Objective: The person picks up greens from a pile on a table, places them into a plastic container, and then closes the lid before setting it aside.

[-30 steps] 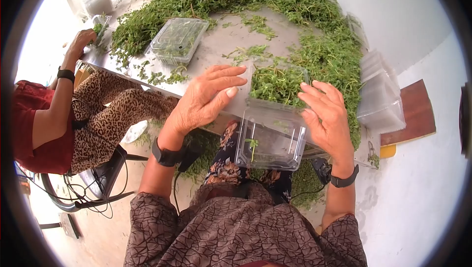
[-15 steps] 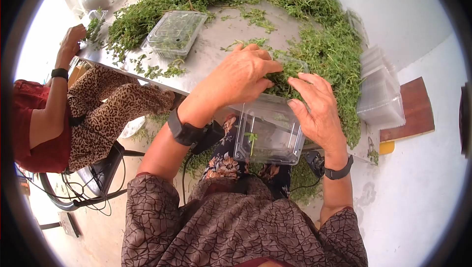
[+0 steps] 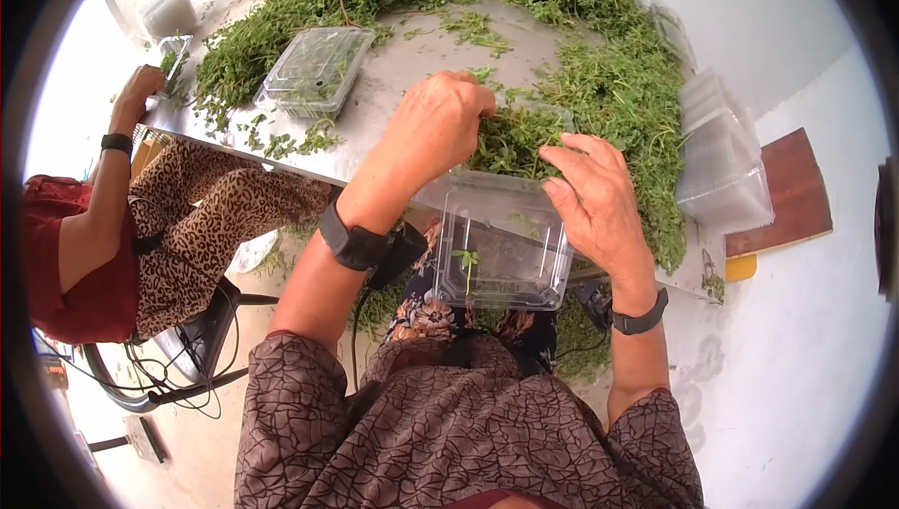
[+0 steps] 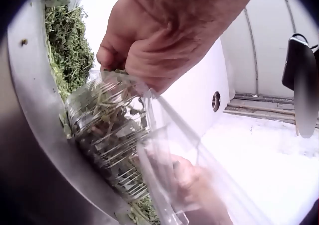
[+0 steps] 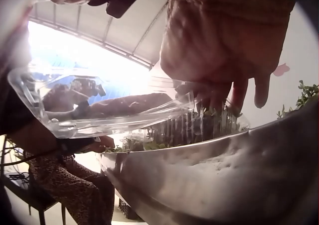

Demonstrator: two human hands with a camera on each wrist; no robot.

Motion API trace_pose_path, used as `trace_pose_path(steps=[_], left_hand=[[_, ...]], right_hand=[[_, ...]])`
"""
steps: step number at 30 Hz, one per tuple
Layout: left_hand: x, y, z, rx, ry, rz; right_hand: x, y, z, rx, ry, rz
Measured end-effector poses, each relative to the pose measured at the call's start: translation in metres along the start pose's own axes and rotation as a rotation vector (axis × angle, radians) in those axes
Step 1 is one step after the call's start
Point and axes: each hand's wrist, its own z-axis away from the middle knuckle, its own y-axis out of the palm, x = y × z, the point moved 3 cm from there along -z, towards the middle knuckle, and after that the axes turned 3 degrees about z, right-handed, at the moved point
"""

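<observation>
Nearest to the person, the open lid (image 3: 501,251) of a clear plastic clamshell box (image 3: 510,172) hangs over the near edge of the desk (image 3: 393,97), above the lap. One small sprig lies on the lid. The tray part of the box sits at the desk edge and it is filled with green herbs (image 3: 510,144).

The left hand (image 3: 440,125) is over the tray with curled fingers and pushes down into the herbs; whether it pinches some of them cannot be told. The right hand (image 3: 595,200) rests on the right rim of the box, its fingers mostly straight, and steadies it.

The step in hand seems to be the packing of the herbs into the tray. The next move probably calls for folding the lid up and over the tray, so no stems should stick out past the rim.

Beyond the box, the desk has bare metal in the middle, and a wide herb pile (image 3: 599,69) curves around it. A second clamshell (image 3: 314,69) lies farther left. A stack of containers (image 3: 721,167) stands at the right edge. Another person (image 3: 103,228) sits at the left.
</observation>
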Motion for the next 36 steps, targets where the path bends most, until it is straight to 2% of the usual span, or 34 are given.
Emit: trace_pose_path(steps=[3, 6, 8, 9, 10, 12, 13, 15, 16, 18, 19, 21, 22, 24, 26, 28, 30, 34, 36], left_hand=[[-0.008, -0.008, -0.002, -0.002, 0.044, 0.054], [-0.016, -0.023, 0.004, -0.081, -0.033, 0.202], [-0.025, -0.034, 0.006, -0.088, 0.154, 0.233], [-0.029, -0.035, 0.008, 0.012, 0.185, 0.249], [-0.029, -0.034, 0.008, 0.012, 0.185, 0.248], [-0.032, -0.024, 0.01, 0.132, 0.299, 0.179], [-0.029, -0.019, 0.011, 0.133, 0.299, 0.179], [-0.021, -0.007, 0.011, 0.258, 0.188, 0.067], [-0.02, -0.008, 0.009, 0.254, 0.196, 0.066], [-0.018, -0.014, 0.014, 0.192, 0.211, 0.198], [-0.017, -0.019, 0.018, 0.195, 0.211, 0.205], [-0.013, -0.038, 0.027, 0.049, 0.15, 0.184], [-0.013, -0.043, 0.035, 0.053, 0.152, 0.189], [-0.008, -0.055, 0.055, -0.021, 0.026, 0.197], [-0.008, -0.054, 0.076, 0.009, 0.024, 0.148], [-0.011, -0.051, 0.094, 0.03, -0.12, 0.198], [-0.017, -0.038, 0.105, 0.044, -0.107, 0.183], [-0.031, -0.019, 0.115, 0.057, -0.043, 0.188], [-0.039, -0.018, 0.114, -0.005, 0.111, 0.09]], right_hand=[[-0.003, 0.0, 0.001, -0.013, -0.014, -0.008], [-0.003, -0.004, 0.004, -0.031, -0.027, -0.027], [-0.002, -0.006, 0.004, -0.03, -0.037, -0.038], [-0.001, -0.007, 0.005, -0.026, -0.047, -0.027], [-0.001, -0.007, 0.005, -0.023, -0.057, -0.016], [-0.002, -0.004, 0.005, -0.009, -0.055, -0.009], [-0.002, -0.002, 0.006, 0.006, -0.052, -0.001], [0.0, -0.001, 0.006, 0.001, -0.051, 0.008], [-0.001, -0.002, 0.005, -0.009, -0.049, 0.021], [-0.002, -0.01, 0.008, -0.052, -0.019, 0.008], [-0.004, -0.015, 0.01, -0.096, 0.005, -0.01], [-0.005, -0.023, 0.019, -0.108, 0.035, -0.005], [-0.005, -0.027, 0.026, -0.123, 0.062, -0.002], [-0.004, -0.029, 0.042, -0.067, 0.068, 0.073], [-0.002, -0.026, 0.056, 0.024, 0.112, 0.151], [0.002, -0.019, 0.066, 0.055, 0.134, 0.154], [0.008, -0.017, 0.07, 0.043, 0.08, 0.199], [0.02, -0.019, 0.069, 0.08, 0.087, 0.135], [0.021, -0.015, 0.074, 0.1, 0.082, 0.128]])
